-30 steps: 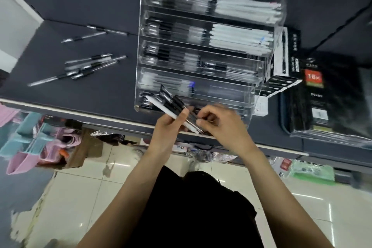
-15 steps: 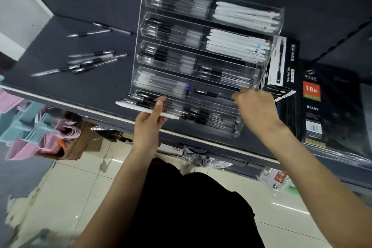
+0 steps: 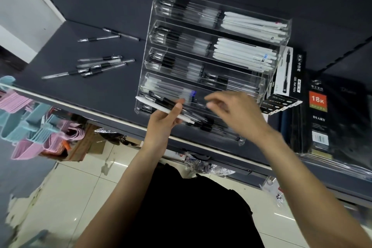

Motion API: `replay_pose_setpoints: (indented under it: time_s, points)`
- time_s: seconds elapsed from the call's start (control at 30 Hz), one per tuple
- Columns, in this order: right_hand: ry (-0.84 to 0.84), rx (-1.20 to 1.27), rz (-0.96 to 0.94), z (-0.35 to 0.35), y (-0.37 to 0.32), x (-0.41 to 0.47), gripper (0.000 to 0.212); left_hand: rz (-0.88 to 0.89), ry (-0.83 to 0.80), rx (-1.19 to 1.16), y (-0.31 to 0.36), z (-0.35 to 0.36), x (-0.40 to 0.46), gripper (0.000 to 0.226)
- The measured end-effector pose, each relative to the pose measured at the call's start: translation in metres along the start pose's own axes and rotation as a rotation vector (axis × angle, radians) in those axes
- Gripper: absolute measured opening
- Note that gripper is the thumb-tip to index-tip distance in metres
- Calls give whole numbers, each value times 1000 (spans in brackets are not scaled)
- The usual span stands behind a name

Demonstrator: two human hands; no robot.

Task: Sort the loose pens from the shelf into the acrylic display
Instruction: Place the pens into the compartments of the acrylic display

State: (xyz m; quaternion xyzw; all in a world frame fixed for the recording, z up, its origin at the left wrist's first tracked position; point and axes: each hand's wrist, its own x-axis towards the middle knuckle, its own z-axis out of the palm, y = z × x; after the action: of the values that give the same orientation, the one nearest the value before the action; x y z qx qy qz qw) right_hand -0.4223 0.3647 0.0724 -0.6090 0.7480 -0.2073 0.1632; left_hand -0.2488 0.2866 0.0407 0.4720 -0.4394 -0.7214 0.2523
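Note:
The clear acrylic display stands on the dark shelf, its stepped tiers filled with black-capped and white pens. My left hand grips a bundle of pens, one white and several black, in front of the lowest tiers. My right hand hovers over the lower tiers with loosely curled, blurred fingers; nothing shows between them. Loose pens lie in a cluster on the shelf left of the display, with two more pens farther back.
Black gel-pen boxes and wrapped diary notebooks stand right of the display. Pink and blue hangers hang below the shelf's front edge at left. White floor tiles lie beneath.
My right hand left the bundle, reached to the display's right side, then drew back left toward my left hand. The left hand lifted the bundle level in front of the lower tiers.

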Motion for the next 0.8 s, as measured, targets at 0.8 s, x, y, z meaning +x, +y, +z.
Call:
replay_pose_setpoints:
  time_s: [0.8]
  points:
    - [-77, -506, 217, 19, 41, 2, 30, 88, 50, 111, -1, -8, 15, 37]
